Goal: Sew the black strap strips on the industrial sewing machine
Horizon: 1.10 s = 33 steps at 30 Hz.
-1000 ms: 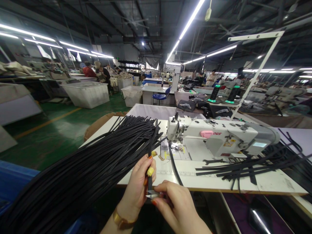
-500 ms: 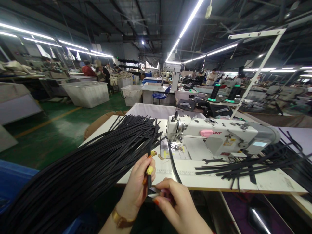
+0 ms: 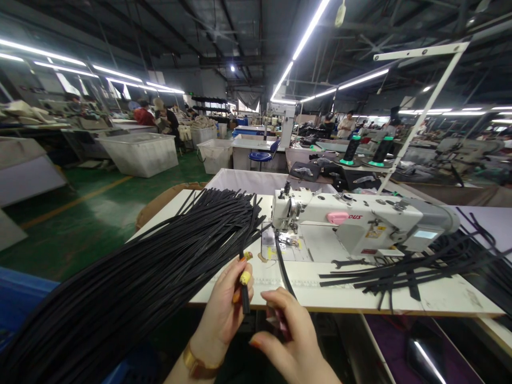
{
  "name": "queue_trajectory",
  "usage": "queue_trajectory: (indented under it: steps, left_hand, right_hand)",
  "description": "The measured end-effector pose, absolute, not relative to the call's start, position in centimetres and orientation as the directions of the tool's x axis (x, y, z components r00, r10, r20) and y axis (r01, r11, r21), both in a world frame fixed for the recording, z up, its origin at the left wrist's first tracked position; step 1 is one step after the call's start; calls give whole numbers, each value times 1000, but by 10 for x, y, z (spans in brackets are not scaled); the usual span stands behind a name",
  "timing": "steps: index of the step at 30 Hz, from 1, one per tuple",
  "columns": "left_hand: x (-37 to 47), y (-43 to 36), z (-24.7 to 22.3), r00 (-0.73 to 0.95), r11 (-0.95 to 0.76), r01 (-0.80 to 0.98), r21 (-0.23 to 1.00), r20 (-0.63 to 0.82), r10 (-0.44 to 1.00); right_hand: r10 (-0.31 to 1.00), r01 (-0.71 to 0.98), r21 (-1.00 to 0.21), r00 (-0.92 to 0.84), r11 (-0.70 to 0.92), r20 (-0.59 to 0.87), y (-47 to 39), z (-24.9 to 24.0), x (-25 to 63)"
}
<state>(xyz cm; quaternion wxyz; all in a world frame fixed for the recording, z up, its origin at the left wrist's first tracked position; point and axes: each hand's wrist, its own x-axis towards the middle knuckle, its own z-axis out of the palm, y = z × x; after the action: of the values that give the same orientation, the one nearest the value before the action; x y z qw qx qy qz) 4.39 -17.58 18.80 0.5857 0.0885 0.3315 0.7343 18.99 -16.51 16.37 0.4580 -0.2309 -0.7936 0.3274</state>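
My left hand [image 3: 226, 293] is closed around black straps [image 3: 245, 304], whose cut ends point down below the fingers. Yellow wrapping covers parts of its fingers, and a gold watch is on the wrist. To the right, my right hand [image 3: 296, 330] has thumb and forefinger spread apart. Small pink-handled thread snips [image 3: 281, 322] lie in its curled fingers, mostly hidden. The upper part of the held straps runs towards a large pile of black straps [image 3: 160, 261] on the left. Both hands are in front of the table edge.
A white sewing machine [image 3: 344, 218] stands on the white table [image 3: 256, 296], with a black strap [image 3: 285, 269] by its needle. More cut straps [image 3: 380, 277] and a wrench [image 3: 350, 263] lie to the right. A blue bin [image 3: 24, 296] is at the left; people sit farther back.
My right hand has moved right, away from the strap ends, and its thumb and forefinger have spread. The snips have come off the straps. My left hand keeps its hold.
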Motion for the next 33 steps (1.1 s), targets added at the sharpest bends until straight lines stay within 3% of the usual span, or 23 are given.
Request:
queue_trajectory:
  steps: [6, 9, 11, 14, 16, 18, 22, 27, 33]
  left_hand:
    - [58, -183, 165, -236, -32, -861, 508, -342, 910]
    - [57, -194, 146, -221, 34, -790, 612, -337, 915]
    - [52, -201, 136, -404, -51, -619, 784, -263, 876]
    - [44, -211, 134, -647, -212, -191, 958, 39, 761]
    - [43, -216, 142, -544, -218, 4, 976, 185, 819]
    - [46, -218, 152, -377, -180, 77, 981, 196, 905]
    - [54, -215, 166, -247, -93, -45, 995, 79, 966]
    - [61, -213, 167, -206, -57, -315, 948, -10, 979]
    - [64, -216, 165, -155, -20, -347, 938, -36, 987]
  right_hand:
    - [623, -3, -705, -466, 709, 628, -159, 170, 179]
    - [722, 15, -785, -403, 619, 562, -155, 174, 185]
    - [792, 43, -842, -369, 538, 487, -153, 178, 189]
    - [830, 70, -885, -387, 461, 401, -153, 183, 190]
    - [820, 92, -878, -413, 470, 396, -154, 183, 189]
    - [809, 115, -858, -414, 500, 417, -154, 180, 191]
    - [786, 236, -766, -362, 597, 501, -157, 173, 205]
    - [619, 345, -514, -414, 785, 667, -159, 170, 219]
    - [532, 356, -399, -489, 845, 691, -153, 171, 211]
